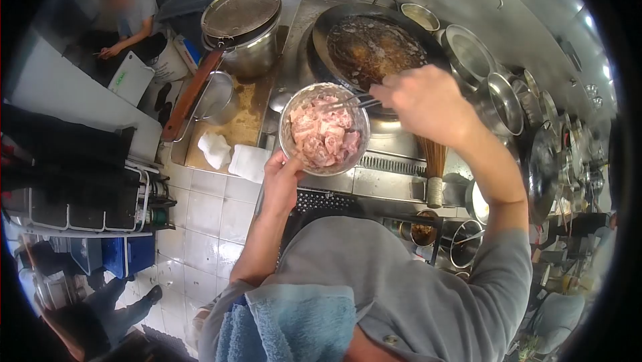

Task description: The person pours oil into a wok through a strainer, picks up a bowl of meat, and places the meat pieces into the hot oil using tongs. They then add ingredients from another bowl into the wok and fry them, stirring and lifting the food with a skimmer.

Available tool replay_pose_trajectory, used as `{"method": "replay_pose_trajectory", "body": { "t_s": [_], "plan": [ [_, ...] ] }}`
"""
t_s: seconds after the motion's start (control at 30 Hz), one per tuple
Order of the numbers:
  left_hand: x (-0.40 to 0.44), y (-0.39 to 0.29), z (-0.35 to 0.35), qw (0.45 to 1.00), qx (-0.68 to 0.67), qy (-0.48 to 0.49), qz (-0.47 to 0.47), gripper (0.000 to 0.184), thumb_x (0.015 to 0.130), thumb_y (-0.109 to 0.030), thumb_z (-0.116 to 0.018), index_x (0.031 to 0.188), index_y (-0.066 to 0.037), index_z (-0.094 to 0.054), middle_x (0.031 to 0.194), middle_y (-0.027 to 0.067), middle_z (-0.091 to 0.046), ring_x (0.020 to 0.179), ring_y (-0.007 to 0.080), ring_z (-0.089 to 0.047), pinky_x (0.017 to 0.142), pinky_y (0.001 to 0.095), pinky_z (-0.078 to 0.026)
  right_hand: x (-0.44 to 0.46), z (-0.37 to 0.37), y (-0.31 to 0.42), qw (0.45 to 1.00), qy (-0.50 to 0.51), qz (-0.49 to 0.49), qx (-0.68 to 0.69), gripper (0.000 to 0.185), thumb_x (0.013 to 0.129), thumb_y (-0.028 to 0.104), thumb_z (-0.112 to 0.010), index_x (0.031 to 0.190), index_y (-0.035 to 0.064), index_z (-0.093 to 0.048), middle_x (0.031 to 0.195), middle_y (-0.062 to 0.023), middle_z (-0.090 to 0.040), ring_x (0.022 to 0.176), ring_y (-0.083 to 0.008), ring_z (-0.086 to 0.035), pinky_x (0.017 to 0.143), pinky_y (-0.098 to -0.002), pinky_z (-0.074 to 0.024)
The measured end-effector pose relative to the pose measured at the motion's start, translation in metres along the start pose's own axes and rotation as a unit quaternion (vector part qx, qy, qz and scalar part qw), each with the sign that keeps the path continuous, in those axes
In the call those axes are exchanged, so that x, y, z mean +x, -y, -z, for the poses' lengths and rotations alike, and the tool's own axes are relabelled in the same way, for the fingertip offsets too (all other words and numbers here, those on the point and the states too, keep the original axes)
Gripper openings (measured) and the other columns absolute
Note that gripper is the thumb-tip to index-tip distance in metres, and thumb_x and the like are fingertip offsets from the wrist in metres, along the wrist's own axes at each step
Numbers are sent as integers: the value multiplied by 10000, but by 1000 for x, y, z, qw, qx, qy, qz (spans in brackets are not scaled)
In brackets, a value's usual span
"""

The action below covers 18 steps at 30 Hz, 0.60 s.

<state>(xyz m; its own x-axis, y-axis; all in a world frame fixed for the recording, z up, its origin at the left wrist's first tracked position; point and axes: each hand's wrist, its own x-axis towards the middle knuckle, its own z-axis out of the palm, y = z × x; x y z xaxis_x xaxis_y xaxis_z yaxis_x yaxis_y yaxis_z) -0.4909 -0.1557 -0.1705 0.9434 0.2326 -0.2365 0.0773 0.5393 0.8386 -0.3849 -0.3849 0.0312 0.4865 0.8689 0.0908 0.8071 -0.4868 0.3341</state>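
A metal bowl [286, 136] of raw, pale pink meat pieces [322, 136] is tilted toward me near the stove's front edge. My left hand [279, 181] grips its lower left rim, with the thumb over the edge. In my right hand [421, 98], fingers closed, are thin metal tongs [354, 102] whose tips reach into the meat. Beyond the bowl, a large black wok [321, 31] holds dark, bubbling oil [378, 48] with some browned pieces in it. My right hand is just in front of the wok's near rim.
At left stand a lidded steel pot [251, 51], a wooden-handled tool [194, 98], a strainer [217, 98] and white cloths [249, 163]. A bamboo brush [435, 168] lies right of the bowl. Steel bowls [498, 104] crowd the right side. Another person [127, 24] sits at upper left.
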Motion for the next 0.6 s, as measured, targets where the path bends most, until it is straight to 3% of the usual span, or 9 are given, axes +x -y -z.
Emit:
{"method": "replay_pose_trajectory", "body": {
  "t_s": [0.07,0.1,0.17,0.37,0.47,0.6],
  "plan": [
    [1,2,5,1000,-12,7,8,97,833,14,-554,778,-60,-583,887,39,-649,776,115,-608,682,270,-503,-1,10,-10,1000,-15,-23,2,200,730,108,-664,926,105,-698,780,-52,-656,738,-237,-667,601,-348,-520],
    [1,2,6,1000,-6,7,7,79,824,8,-544,857,-41,-598,919,54,-657,798,135,-622,703,295,-513,-4,13,-16,999,-29,-30,10,186,721,95,-662,903,100,-702,790,-57,-669,746,-245,-670,610,-355,-527],
    [0,0,6,1000,6,7,6,229,808,-6,-526,1014,-3,-626,983,85,-672,843,174,-651,745,346,-532,-11,23,-25,997,-38,-57,37,205,731,83,-675,928,114,-725,844,-69,-698,753,-264,-669,631,-370,-528],
    [-3,-10,-3,999,9,13,28,257,804,-20,-528,1045,2,-613,1009,79,-667,874,169,-643,740,335,-528,-27,70,-44,972,-151,-142,110,221,781,138,-681,996,106,-727,945,-89,-706,825,-320,-652,706,-394,-507],
    [3,-3,4,997,49,-15,51,282,803,-27,-517,1069,18,-601,1031,98,-661,906,187,-641,740,357,-534,-22,61,-62,975,-143,-148,82,224,802,160,-675,1017,122,-725,947,-104,-705,864,-320,-653,737,-399,-512],
    [-4,-13,-7,999,-12,-15,40,191,847,-40,-556,1016,1,-636,994,91,-671,913,187,-643,757,356,-542,-30,21,-102,961,-38,-274,17,252,819,224,-685,1066,186,-718,935,-120,-698,911,-317,-655,791,-419,-520]
  ]
}}
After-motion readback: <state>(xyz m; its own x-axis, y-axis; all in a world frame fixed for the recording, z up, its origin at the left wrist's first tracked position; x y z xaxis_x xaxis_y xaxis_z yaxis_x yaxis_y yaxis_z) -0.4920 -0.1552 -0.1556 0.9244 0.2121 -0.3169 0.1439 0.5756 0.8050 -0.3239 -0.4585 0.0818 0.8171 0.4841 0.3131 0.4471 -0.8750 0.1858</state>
